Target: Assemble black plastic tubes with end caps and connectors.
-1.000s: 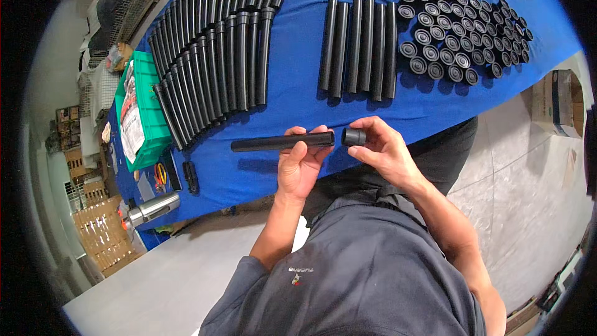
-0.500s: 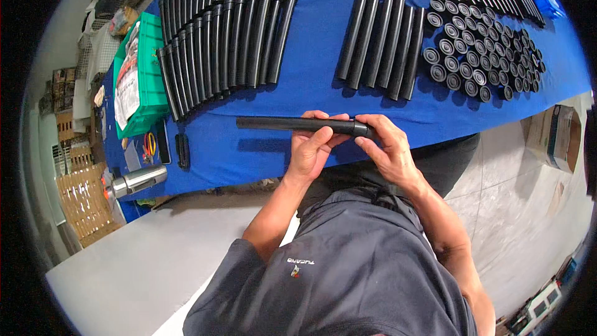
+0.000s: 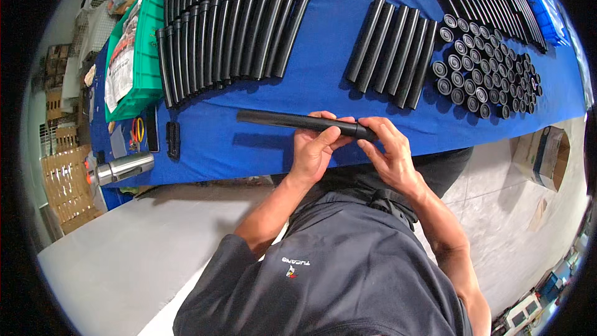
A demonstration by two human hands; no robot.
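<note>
A black plastic tube (image 3: 267, 118) is held almost level above the near edge of the blue-covered table, its bare end pointing left. My left hand (image 3: 311, 154) wraps round it from below, with the thumb on top. At the tube's right end sits a black end cap (image 3: 365, 131), gripped between the thumb and fingers of my right hand (image 3: 393, 154). The cap's end face is partly hidden by my fingers. Beyond my hands lies a small row of plain black tubes (image 3: 398, 50). To their right stand many round black caps (image 3: 467, 64), ringed faces up.
Rows of capped black tubes (image 3: 249, 31) fill the far left, beside a green crate (image 3: 152, 50). Near it lie pliers (image 3: 137, 131), a black clip-like piece (image 3: 173, 140) and a steel flask (image 3: 124, 169). More tubes (image 3: 482, 0) and a blue bin (image 3: 540, 0) are far right.
The whole view has shifted and turned slightly. The held tube now slopes down a little more to the right; both hands keep their grip on the tube and its cap.
</note>
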